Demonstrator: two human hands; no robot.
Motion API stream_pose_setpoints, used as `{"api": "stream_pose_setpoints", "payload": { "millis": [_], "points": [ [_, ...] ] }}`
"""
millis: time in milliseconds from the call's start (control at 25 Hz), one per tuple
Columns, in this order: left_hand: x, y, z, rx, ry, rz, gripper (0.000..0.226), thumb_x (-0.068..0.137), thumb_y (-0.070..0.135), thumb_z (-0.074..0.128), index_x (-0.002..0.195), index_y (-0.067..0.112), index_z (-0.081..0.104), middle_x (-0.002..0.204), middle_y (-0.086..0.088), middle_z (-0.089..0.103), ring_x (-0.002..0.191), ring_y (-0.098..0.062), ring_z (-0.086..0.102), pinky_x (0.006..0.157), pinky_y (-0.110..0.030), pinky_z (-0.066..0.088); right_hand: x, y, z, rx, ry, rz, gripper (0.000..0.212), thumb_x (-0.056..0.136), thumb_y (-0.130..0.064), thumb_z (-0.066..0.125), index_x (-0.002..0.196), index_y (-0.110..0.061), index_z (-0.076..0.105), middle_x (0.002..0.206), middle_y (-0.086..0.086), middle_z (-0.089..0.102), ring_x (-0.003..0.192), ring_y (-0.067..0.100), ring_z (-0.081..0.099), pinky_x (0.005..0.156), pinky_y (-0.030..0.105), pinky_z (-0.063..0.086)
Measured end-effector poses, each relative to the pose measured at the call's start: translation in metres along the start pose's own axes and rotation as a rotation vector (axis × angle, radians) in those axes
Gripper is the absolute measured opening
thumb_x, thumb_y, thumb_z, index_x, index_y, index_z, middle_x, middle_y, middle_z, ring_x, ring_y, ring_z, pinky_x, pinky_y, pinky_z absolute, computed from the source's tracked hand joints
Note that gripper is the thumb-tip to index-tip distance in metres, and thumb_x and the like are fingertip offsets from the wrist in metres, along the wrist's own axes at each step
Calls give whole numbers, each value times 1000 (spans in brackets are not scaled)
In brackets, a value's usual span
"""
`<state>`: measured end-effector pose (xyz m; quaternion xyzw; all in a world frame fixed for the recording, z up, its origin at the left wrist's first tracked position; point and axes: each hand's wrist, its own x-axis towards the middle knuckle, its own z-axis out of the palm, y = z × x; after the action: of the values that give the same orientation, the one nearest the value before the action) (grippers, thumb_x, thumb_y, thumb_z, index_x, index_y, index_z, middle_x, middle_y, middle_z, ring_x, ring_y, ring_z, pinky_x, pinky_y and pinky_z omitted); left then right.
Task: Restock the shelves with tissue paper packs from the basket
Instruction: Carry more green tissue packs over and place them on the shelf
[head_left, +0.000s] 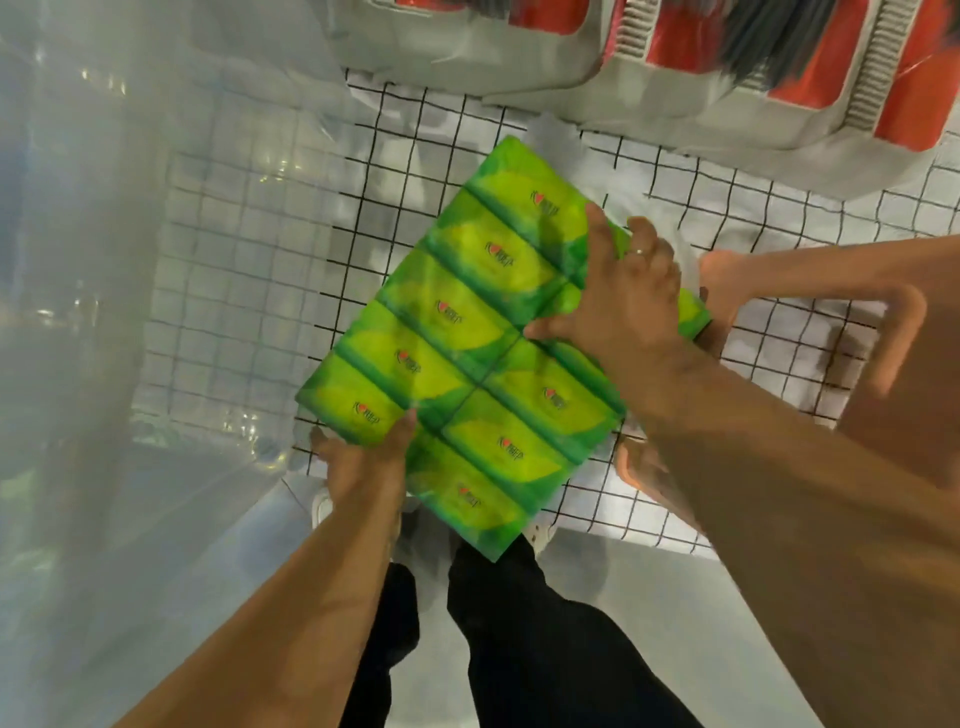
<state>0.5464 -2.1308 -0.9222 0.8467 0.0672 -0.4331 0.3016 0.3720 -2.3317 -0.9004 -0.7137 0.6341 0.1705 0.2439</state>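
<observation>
**Green tissue pack held in both hands over a wire grid**

Green glossy film wraps the tissue pack (457, 358), a flat rectangular slab of small soft packets in two rows, each printed with a yellow-green oval and a small red mark. It lies on a diagonal in the view, above a black wire grid (234, 260) of thin square mesh with white showing beneath. Whether the pack touches the mesh cannot be told.

The left hand (363, 467) pinches the near corner, thumb on top. Its other fingers are hidden below the pack. The right hand (623, 296) lies on the far right part of the pack with thumb and forefinger splayed across the film. Its remaining fingers, one wearing a ring, curl over the far edge.

Just to the right of the pack is a tan plastic basket (909, 415), smooth-walled with a rounded handle slot. The right forearm crosses in front of it and hides part of its rim. Beyond the grid stand bulky white-and-red packs (727, 93) with ribbed white strips. A wall of clear, shiny plastic film (78, 260) fills the left side. Below the pack are black trousers (519, 649) and white shoes (322, 509).
</observation>
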Motion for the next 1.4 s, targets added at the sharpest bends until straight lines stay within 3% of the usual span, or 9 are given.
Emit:
{"api": "stream_pose_setpoints", "payload": {
  "millis": [120, 280, 360, 480, 720, 880, 1040, 1240, 1400],
  "points": [
    [7, -23, 7, -380, -291, -236, 98, 54, 45, 92, 138, 27, 44, 127, -5, 64, 109, -32, 64, 82, -64, 50, 29, 8, -7, -6, -185, -44, 146, 42, -75, 78, 148, -38, -15, 153, 17, 15, 138, 40, 20, 105, 63, 25],
    [3, -22, 12, -436, -221, -292, 101, 44, 50, 94, 131, 42, 46, 121, -2, 66, 108, -36, 63, 76, -72, 47, 21, 3, -2, 53, -122, -55, 149, 39, -73, 80, 150, -33, -12, 145, 14, 28, 134, 35, 28, 99, 62, 33],
    [-4, -16, 3, -410, -253, -263, 89, 53, 48, 91, 130, 42, 47, 122, -1, 66, 110, -35, 63, 76, -72, 47, 12, -2, -5, 148, -77, -26, 150, 39, -68, 83, 152, -24, -4, 144, 13, 33, 134, 32, 30, 99, 59, 36],
    [-29, -2, -24, -298, -245, -232, 68, 70, 45, 80, 129, 42, 45, 120, 4, 66, 106, -29, 65, 78, -67, 50, -9, -3, -14, 225, -84, 40, 141, 40, -68, 83, 151, -16, 11, 141, 14, 38, 133, 32, 34, 102, 54, 38],
    [-71, 15, -83, -134, -165, -281, 70, 72, 50, 76, 132, 42, 40, 116, 8, 62, 102, -22, 62, 75, -45, 53, -69, 5, -38, 402, -165, 160, 120, 20, -93, 60, 122, -32, 50, 121, 4, 55, 119, 27, 49, 95, 48, 46],
    [-98, 7, -114, -95, -162, -321, 76, 70, 51, 78, 133, 43, 37, 118, 4, 62, 102, -25, 62, 76, -54, 55, -116, -2, -48, 502, -206, 132, 107, 33, -80, 74, 120, -26, 41, 116, 9, 52, 107, 30, 54, 87, 43, 50],
    [-102, -2, -136, 3, -209, -264, 68, 77, 50, 72, 134, 41, 35, 111, 6, 62, 93, -18, 62, 62, -36, 53, -160, -1, -29, 625, -212, 169, 94, 52, -53, 87, 125, -21, 37, 115, 2, 55, 107, 24, 55, 87, 41, 49],
    [-100, -5, -172, 127, -334, -153, 66, 80, 48, 70, 136, 39, 36, 106, 10, 61, 89, -13, 60, 61, -31, 48, -232, 1, -7, 528, -133, 290, 103, 52, -57, 86, 132, -19, 34, 127, 10, 53, 117, 31, 51, 94, 45, 47],
    [-104, -3, -208, 233, -416, -10, 59, 79, 43, 73, 129, 31, 46, 112, 7, 64, 101, -19, 63, 74, -36, 52, -322, -10, 8, 729, -24, 395, 98, 53, -54, 87, 130, -17, 39, 128, 8, 54, 118, 31, 52, 98, 44, 45]
  ]
}}
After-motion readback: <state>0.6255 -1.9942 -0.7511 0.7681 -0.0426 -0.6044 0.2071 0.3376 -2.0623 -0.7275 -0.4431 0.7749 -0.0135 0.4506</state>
